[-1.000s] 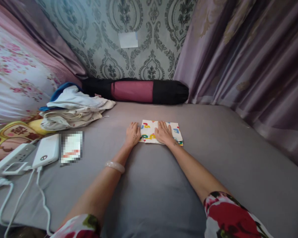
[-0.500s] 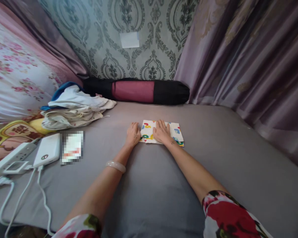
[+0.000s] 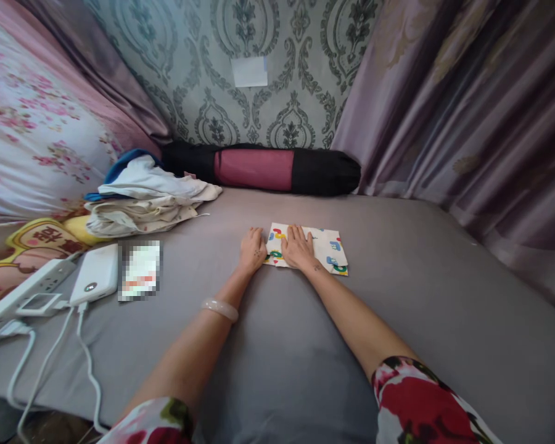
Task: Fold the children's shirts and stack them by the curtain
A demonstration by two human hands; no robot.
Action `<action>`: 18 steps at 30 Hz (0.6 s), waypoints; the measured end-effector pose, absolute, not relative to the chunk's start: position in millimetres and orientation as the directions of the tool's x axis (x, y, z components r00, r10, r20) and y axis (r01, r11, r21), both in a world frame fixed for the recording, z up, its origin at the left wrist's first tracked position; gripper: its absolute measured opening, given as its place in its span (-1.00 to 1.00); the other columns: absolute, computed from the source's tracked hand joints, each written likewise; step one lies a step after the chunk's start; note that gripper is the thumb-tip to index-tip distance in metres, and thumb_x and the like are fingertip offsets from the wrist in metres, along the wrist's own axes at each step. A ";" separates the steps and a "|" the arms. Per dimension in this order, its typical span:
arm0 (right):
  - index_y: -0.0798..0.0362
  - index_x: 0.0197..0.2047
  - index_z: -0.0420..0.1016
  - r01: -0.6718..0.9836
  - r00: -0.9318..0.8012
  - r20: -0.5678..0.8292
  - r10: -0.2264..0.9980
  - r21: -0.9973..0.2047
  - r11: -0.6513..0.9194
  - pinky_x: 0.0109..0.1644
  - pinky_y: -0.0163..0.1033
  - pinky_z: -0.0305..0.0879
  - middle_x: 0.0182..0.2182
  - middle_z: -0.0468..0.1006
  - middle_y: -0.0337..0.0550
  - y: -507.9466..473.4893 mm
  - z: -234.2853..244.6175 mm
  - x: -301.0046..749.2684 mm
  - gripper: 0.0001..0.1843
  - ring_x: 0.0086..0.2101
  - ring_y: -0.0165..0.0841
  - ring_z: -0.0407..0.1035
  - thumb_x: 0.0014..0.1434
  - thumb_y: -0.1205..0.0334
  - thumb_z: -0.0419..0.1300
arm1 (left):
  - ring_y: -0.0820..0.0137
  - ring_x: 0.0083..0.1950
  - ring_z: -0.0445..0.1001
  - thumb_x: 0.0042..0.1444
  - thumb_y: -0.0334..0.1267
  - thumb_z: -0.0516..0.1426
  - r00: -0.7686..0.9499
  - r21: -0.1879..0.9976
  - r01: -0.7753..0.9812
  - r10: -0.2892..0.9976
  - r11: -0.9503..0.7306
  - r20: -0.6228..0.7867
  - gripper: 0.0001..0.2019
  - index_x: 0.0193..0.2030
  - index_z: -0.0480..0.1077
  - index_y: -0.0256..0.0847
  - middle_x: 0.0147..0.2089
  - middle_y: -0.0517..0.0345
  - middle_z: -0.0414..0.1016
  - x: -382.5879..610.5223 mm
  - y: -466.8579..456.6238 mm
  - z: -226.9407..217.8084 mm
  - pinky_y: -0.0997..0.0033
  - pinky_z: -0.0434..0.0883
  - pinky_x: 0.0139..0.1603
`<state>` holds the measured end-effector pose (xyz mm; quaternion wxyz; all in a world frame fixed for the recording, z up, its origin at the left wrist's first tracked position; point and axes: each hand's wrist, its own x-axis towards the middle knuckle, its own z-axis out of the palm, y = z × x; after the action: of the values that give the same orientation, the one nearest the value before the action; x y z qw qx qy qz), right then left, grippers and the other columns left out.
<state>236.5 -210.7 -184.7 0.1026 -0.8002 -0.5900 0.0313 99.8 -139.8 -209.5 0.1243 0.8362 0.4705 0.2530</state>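
Nearest, sleeves of white fabric printed with large red flowers (image 3: 428,401) end above the bare forearms, and a pale round bangle (image 3: 221,309) circles the left one. Off to the left, a white rectangular power bank (image 3: 95,274) with a white cable plugged in sits just beside a long white plastic power strip (image 3: 30,293).

Farther out, on the smooth grey fabric sheet (image 3: 398,283), lies a folded white cloth rectangle (image 3: 328,243) printed with red, blue, yellow and green shapes. Over the last second the right hand (image 3: 298,248) has slid left across it, so more print shows at the right end; it lies flat, palm down, gripping nothing. The left hand (image 3: 253,250) has stayed at the left edge; whether its fingers pinch the cloth, I cannot tell. The pressing, I judge, has shifted leftward, while a lower layer pokes out at the near right corner, so the layers do not line up there.

Beyond, a black and dark-pink fabric roll (image 3: 254,168) rests along the grey patterned wall (image 3: 189,92)
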 end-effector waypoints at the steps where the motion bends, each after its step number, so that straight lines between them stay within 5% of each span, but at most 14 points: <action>1: 0.26 0.38 0.00 0.938 0.304 0.070 0.950 -0.199 -0.285 0.34 0.10 -0.29 0.37 -0.02 0.09 -210.3 -184.1 236.3 -0.37 0.33 -0.15 -0.18 0.34 0.11 -0.25 | 0.26 0.35 0.16 0.23 -0.41 -0.12 0.430 0.445 0.724 0.849 -0.527 0.307 -0.60 0.17 0.28 -0.30 0.23 -0.06 0.34 99.8 -139.8 -209.8 0.20 0.16 0.34; 18: 0.23 0.35 0.08 0.948 0.227 0.103 0.968 -0.253 -0.195 0.34 0.10 -0.33 0.36 0.01 0.07 -191.8 -188.0 212.6 -0.41 0.33 -0.16 -0.19 0.35 0.13 -0.23 | 0.17 0.28 0.27 0.05 -0.53 -0.07 0.353 0.530 0.628 0.816 -0.569 0.458 -0.56 0.08 0.33 -0.32 0.14 -0.16 0.41 98.1 -130.2 -226.1 0.05 0.22 0.30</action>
<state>212.6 -191.8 -188.0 0.1321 -0.7720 -0.6204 0.0395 98.1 -130.2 -226.1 0.1322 0.8117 0.4448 0.3548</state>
